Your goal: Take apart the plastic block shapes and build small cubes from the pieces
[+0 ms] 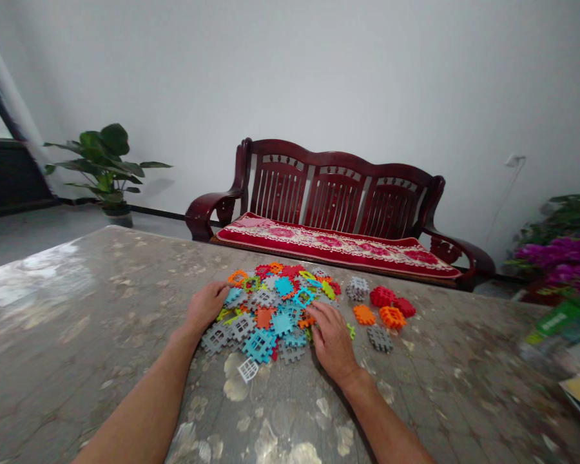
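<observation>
A heap of interlocking plastic building tiles in blue, grey, orange, red and green lies on the table between my hands. At its left edge rests my left hand, fingers stretched out, the tips beside a blue tile. My right hand reaches over the right edge with its fingers apart. Its fingertips and thumb are close to an orange tile, partly covered by the hand. Nearest me lie a larger blue lattice tile and a small white window piece.
Right of the heap are red tiles, orange tiles, and grey tiles. The patterned table extends to both sides. Beyond it stands a wooden bench. A green package is at the right.
</observation>
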Action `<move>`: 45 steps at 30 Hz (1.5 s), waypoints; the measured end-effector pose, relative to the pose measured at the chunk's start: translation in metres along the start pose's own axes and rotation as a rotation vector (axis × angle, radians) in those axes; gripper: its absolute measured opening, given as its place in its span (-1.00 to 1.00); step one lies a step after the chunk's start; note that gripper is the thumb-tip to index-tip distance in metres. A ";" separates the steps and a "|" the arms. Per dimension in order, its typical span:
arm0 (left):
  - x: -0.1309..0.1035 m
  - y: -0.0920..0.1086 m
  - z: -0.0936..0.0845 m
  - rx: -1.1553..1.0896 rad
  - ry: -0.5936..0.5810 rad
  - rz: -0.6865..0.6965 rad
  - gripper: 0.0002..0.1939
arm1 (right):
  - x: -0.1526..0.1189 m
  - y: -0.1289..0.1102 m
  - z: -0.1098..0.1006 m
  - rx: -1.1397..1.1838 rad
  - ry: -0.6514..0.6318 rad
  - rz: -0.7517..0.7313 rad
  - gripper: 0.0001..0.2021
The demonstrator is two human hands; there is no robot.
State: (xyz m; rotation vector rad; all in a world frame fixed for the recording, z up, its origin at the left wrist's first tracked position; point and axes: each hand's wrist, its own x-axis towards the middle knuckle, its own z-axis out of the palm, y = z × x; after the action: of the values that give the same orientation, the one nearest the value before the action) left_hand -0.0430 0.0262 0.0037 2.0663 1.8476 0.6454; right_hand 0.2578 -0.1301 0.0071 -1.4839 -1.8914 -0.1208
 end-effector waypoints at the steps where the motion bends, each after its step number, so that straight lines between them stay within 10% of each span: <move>1: 0.000 0.001 -0.001 0.001 -0.002 0.000 -0.54 | 0.000 0.000 0.000 -0.015 -0.017 -0.019 -0.50; 27: 0.003 -0.004 0.005 -0.067 0.013 0.101 -0.48 | 0.001 0.002 -0.001 0.002 -0.038 -0.072 -0.72; 38: 0.002 -0.003 0.005 -0.077 -0.005 0.153 -0.50 | 0.001 0.029 0.008 0.321 0.186 0.429 -0.61; 45: 0.001 0.001 0.002 -0.048 -0.043 0.126 -0.49 | 0.003 0.028 0.006 0.361 0.208 0.465 -0.58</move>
State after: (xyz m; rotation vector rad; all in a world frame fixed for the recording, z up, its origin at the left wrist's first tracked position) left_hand -0.0411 0.0270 0.0020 2.1606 1.6732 0.6645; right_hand 0.2789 -0.1154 -0.0050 -1.5441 -1.2835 0.2602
